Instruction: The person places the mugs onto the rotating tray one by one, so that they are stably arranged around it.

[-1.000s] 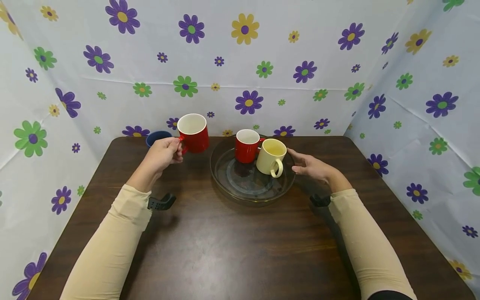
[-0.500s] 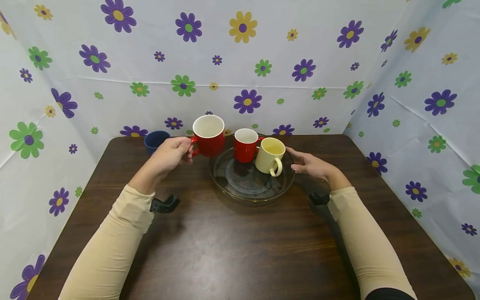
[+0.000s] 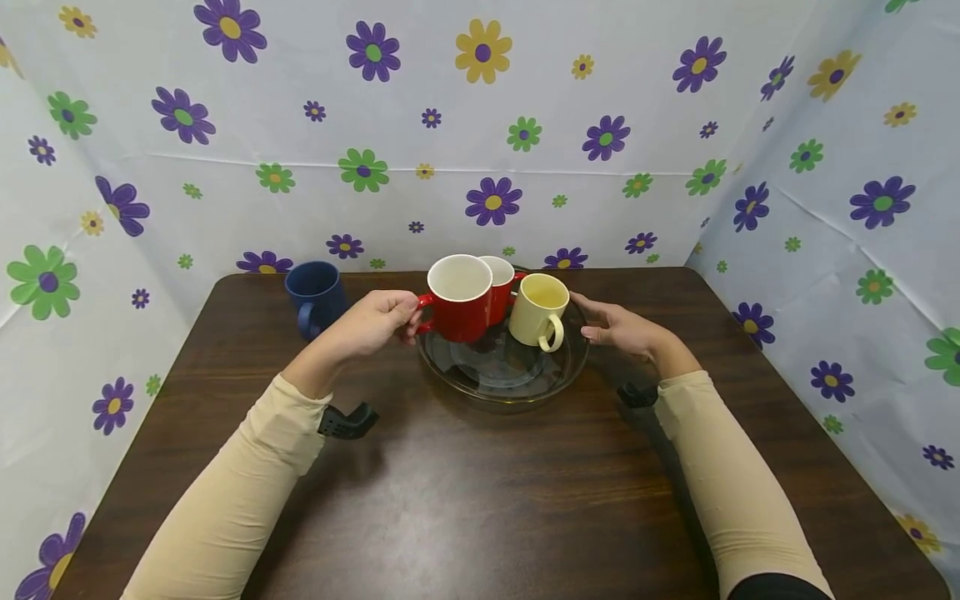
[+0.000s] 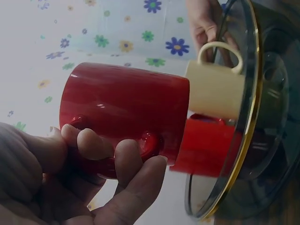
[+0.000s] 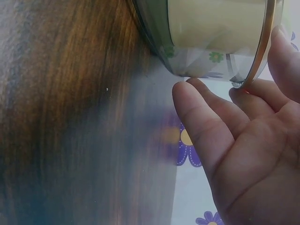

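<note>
My left hand (image 3: 367,323) pinches the handle of a large red mug (image 3: 459,310) with a white inside. The mug hangs upright over the left side of a round clear glass dish (image 3: 501,388) with a gold rim. Inside the dish stand a smaller red mug (image 3: 500,287), partly hidden behind the held one, and a pale yellow mug (image 3: 536,315). My right hand (image 3: 621,330) rests at the dish's right side. In the right wrist view its fingers (image 5: 202,112) lie fairly straight against or beside the glass wall, with the thumb near the rim.
A blue mug (image 3: 315,293) stands at the back left of the dark wooden table (image 3: 480,500), beyond my left forearm. Flower-printed cloth (image 3: 420,83) hangs behind the table and along both sides.
The left hand has carried the large red mug rightward, from beside the dish to over its left part. More of the blue mug shows now. The right hand has kept its place.
</note>
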A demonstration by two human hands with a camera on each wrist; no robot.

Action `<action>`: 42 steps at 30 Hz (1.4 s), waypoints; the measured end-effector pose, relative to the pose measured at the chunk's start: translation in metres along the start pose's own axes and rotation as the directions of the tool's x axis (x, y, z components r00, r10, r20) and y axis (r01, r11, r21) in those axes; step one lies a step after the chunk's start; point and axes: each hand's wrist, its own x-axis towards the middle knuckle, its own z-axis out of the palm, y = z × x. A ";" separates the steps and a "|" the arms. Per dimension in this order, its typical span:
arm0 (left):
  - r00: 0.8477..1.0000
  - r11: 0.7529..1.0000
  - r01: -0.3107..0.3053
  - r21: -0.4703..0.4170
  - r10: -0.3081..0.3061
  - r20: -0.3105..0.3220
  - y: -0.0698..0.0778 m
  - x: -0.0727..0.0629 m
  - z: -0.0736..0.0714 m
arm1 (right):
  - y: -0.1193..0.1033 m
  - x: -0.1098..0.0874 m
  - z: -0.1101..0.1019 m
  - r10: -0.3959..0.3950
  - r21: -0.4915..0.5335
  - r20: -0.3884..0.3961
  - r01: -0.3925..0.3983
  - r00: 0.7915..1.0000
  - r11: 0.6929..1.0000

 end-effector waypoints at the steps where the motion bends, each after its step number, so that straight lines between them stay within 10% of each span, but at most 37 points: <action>1: 1.000 1.000 0.002 -0.008 -0.002 0.013 0.000 0.001 0.003 | 0.000 0.000 0.000 0.001 0.000 -0.001 -0.001 1.000 1.000; 42: 0.970 0.991 0.127 0.042 -0.133 0.205 -0.016 0.040 0.071 | 0.000 0.002 0.000 0.019 0.001 -0.020 -0.019 1.000 1.000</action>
